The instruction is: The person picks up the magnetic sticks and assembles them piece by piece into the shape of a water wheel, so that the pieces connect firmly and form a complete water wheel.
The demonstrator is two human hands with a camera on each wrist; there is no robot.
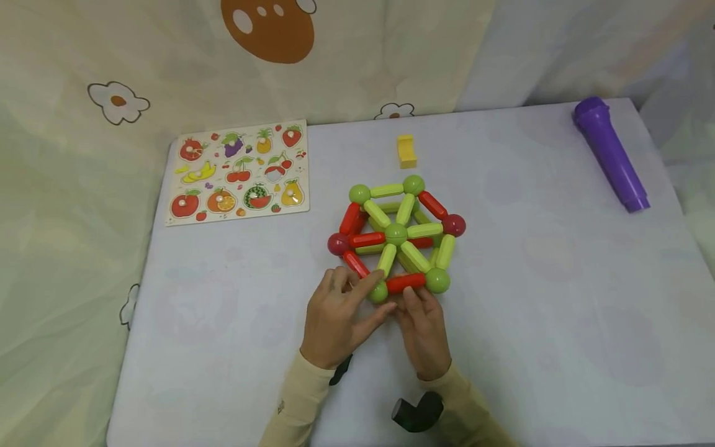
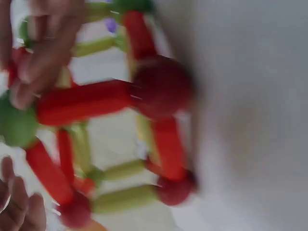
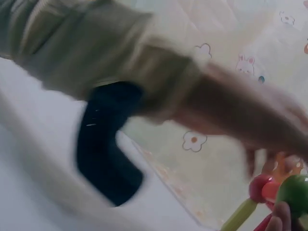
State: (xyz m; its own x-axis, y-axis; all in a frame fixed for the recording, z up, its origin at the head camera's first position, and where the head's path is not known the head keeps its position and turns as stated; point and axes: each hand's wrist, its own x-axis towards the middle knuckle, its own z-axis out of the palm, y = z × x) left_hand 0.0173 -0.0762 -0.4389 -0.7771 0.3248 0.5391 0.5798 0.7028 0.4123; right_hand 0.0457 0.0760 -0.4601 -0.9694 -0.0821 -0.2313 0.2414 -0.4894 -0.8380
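A dome of green and red rods and balls (image 1: 396, 234) stands mid-table. My left hand (image 1: 341, 316) pinches the near green ball (image 1: 378, 292) at the structure's front corner; in the blurred left wrist view its fingers (image 2: 43, 53) lie over that ball (image 2: 17, 126) and a red rod (image 2: 82, 102). My right hand (image 1: 422, 326) comes from below, its fingertips gripping the front red rod (image 1: 406, 282) between two green balls. The right wrist view shows my left sleeve (image 3: 96, 53) across the frame and a green ball (image 3: 294, 192) at the lower right.
A fruit puzzle board (image 1: 239, 172) lies at the back left. A small yellow block (image 1: 407, 151) sits behind the structure. At the back right lies a purple cylinder (image 1: 611, 153). The pale table (image 1: 558, 298) ends against draped cloth on all sides.
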